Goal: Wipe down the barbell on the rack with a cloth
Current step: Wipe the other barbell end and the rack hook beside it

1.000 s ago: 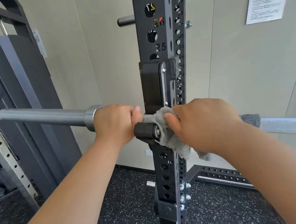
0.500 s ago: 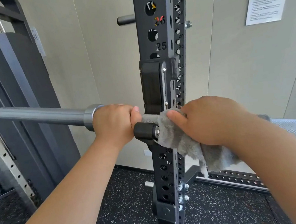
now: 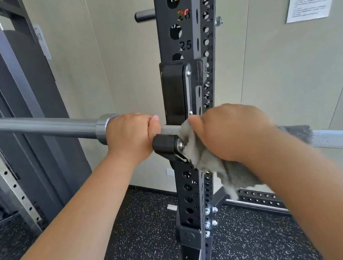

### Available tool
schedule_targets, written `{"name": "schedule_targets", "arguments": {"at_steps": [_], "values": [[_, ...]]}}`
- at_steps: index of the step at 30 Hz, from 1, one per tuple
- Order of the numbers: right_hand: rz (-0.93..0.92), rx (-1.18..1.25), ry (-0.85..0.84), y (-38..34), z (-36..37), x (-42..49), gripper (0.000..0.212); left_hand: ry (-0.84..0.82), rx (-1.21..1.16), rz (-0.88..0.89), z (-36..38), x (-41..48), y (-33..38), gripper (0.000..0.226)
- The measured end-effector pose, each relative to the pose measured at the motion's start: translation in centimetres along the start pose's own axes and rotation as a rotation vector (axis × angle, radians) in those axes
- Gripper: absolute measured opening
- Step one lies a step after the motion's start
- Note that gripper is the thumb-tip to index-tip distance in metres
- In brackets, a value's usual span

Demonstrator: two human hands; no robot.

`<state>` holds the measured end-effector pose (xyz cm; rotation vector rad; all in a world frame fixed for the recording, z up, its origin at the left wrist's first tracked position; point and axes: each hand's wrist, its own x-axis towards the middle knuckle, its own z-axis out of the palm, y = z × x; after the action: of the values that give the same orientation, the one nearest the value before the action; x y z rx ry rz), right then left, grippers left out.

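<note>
Now the left hand (image 3: pixel 132 135) is gripping the barbell (image 3: pixel 46 126), lying crosswise in the J-hook (image 3: pixel 166 146) of the rack upright (image 3: pixel 181 45), while the right hand (image 3: pixel 229 130) is clutching the grey cloth (image 3: pixel 203 160) round the shaft (image 3: pixel 339 137), which is stretching off rightward.

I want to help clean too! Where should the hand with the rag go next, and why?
Probably slide the right hand and its rag rightward along the bar. The rag is bunched against the black hook on the post, so leftward is blocked, while the left hand grips the bar.
</note>
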<state>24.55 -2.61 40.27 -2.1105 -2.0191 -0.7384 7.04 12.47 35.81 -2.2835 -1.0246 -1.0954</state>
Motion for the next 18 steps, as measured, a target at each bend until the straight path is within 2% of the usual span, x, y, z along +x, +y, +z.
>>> {"name": "schedule_targets", "arguments": {"at_steps": [2,5,9,11,13,15,16,18], "values": [[-0.007,-0.106,0.12,-1.6,1.3,-0.1,0.028,-0.025,-0.008,0.011,-0.1,0.0,0.0,0.044],[-0.009,-0.086,0.232,-1.1,2.0,-1.7,0.045,-0.072,-0.023,0.018,-0.4,-0.1,-0.2,0.048],[0.076,0.056,-0.042,1.8,-0.4,-1.6,0.067,-0.199,-0.041,-0.002,-1.3,0.7,-0.2,0.058],[0.102,-0.014,-0.11,1.6,-0.5,-0.4,0.059,-0.277,-0.05,-0.013,-1.8,1.2,-0.1,0.063],[0.057,-0.119,0.02,0.0,0.6,-0.4,0.038,-0.354,-0.038,-0.043,-2.1,1.7,0.1,0.065],[0.001,-0.136,0.199,-1.1,1.7,-1.4,0.039,-0.426,-0.022,-0.072,-2.3,2.3,0.3,0.065],[-0.026,-0.116,0.231,-1.2,1.9,-1.9,0.042,-0.471,-0.031,-0.079,-2.5,2.6,0.4,0.064],[-0.028,-0.058,0.164,-0.3,1.7,-2.1,0.046,-0.575,-0.055,-0.073,-3.1,3.4,0.6,0.059]]}}
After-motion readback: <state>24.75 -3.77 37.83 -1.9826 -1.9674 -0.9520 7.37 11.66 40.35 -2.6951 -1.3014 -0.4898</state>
